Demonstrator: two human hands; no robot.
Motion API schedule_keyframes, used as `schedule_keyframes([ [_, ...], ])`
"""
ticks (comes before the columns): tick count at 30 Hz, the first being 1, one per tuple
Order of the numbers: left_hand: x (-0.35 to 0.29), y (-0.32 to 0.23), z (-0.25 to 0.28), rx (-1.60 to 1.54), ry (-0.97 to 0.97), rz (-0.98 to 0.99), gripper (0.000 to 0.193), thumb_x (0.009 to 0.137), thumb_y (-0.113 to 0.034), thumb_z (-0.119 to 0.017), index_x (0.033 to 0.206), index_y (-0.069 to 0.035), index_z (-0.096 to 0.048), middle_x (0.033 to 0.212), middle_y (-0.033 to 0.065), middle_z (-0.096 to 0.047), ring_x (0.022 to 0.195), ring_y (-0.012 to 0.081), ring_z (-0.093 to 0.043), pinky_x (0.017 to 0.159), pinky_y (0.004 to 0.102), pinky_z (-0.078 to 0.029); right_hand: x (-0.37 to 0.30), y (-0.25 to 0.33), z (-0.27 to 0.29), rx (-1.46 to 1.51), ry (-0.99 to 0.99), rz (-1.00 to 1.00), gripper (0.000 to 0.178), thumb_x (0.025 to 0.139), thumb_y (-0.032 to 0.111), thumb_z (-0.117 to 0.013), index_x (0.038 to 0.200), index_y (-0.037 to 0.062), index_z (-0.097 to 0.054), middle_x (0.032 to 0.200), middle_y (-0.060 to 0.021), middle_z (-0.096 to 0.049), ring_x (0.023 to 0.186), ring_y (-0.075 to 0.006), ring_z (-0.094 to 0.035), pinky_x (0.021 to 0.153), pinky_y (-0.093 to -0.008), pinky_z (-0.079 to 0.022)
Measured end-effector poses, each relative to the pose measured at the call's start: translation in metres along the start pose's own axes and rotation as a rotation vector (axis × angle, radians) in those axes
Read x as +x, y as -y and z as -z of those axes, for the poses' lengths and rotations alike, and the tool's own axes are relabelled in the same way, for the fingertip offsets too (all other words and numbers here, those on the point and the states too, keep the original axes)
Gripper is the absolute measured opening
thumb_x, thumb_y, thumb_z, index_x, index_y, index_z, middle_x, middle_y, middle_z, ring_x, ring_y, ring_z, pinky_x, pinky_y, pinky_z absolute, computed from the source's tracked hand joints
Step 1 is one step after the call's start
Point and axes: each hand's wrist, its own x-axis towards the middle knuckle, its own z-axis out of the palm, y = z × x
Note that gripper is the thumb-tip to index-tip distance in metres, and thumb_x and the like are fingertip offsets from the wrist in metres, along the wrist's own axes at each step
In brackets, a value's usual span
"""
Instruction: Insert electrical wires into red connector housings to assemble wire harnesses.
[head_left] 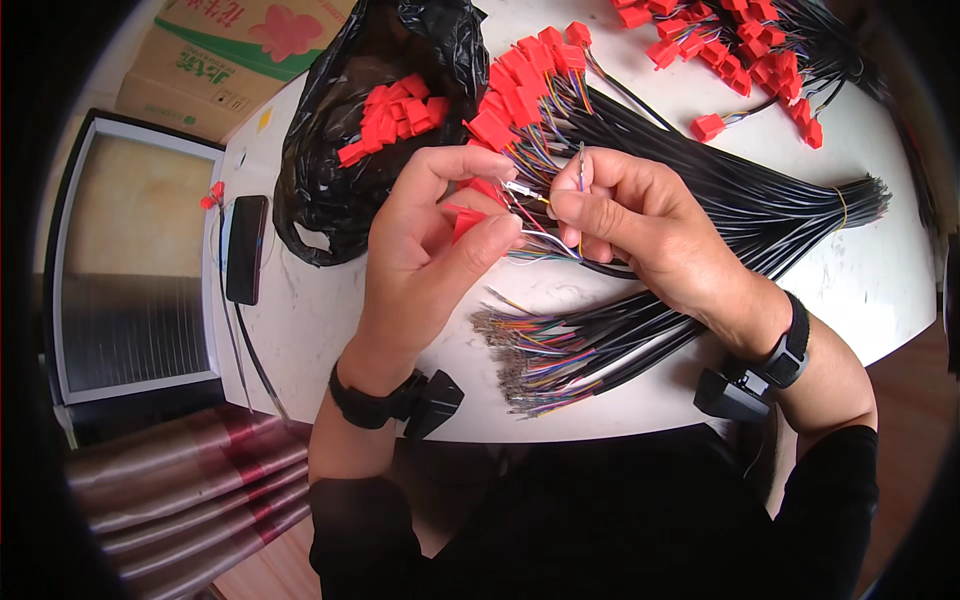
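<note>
Two hands met above the loose wire bundle (pixel 560 350): left hand (pixel 430 240) pinched a red connector (pixel 466 220), right hand (pixel 640 215) pinched one terminal wire (pixel 525 190). Insertion appeared underway; next called for aligning terminal with cavity.

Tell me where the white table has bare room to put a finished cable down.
Bare table lies between the black phone and the left hand, below the black bag. Another patch sits right of the tied black cable bundle, toward the edge. Crowded: the loose-ended bundle and the red connectors.
</note>
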Motion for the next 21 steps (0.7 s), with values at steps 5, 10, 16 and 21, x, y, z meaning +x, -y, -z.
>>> schedule_keyframes([
  [5,0.0013,0.0003,0.0008,0.183,0.011,-0.201,0.036,0.082,0.007,-0.061,0.115,0.005,-0.047,0.113,0.0107,-0.049,0.096,0.0128,-0.056,0.084,0.0255,-0.046,0.0007,0.0003,0.0031,0.012,-0.006,-0.009,0.015,0.093,0.017,-0.056,0.092,0.0028,-0.061,0.077,0.0008,-0.059,0.064,-0.0027,-0.046,0.059,-0.0176,-0.039],
  [10,-0.0006,-0.0002,0.002,0.401,-0.022,-0.335,0.031,0.079,0.009,-0.063,0.108,0.005,-0.054,0.11,0.0105,-0.048,0.095,0.0127,-0.056,0.082,0.025,-0.047,0.0006,-0.0002,0.0038,0.029,-0.011,-0.015,0.015,0.093,0.016,-0.055,0.092,0.0024,-0.061,0.077,0.0001,-0.059,0.064,-0.0039,-0.046,0.059,-0.0185,-0.039],
  [16,-0.0014,-0.0006,0.0021,0.466,-0.042,-0.362,0.03,0.078,0.008,-0.065,0.106,0.004,-0.056,0.108,0.01,-0.049,0.091,0.0115,-0.056,0.079,0.0227,-0.046,0.0008,-0.0011,0.0021,-0.092,-0.025,0.036,0.014,0.093,0.015,-0.056,0.091,0.002,-0.06,0.076,0.0012,-0.059,0.066,-0.0024,-0.048,0.06,-0.018,-0.04],
  [21,-0.0041,-0.0026,-0.0007,0.38,-0.029,-0.298,0.03,0.078,0.008,-0.065,0.107,0.004,-0.056,0.103,0.0084,-0.05,0.089,0.0103,-0.055,0.078,0.0221,-0.046,-0.0023,0.0012,-0.0042,-0.154,-0.038,0.093,0.011,0.092,0.012,-0.057,0.088,0.0023,-0.058,0.074,0.0037,-0.055,0.063,-0.0002,-0.046,0.056,-0.0174,-0.04],
])
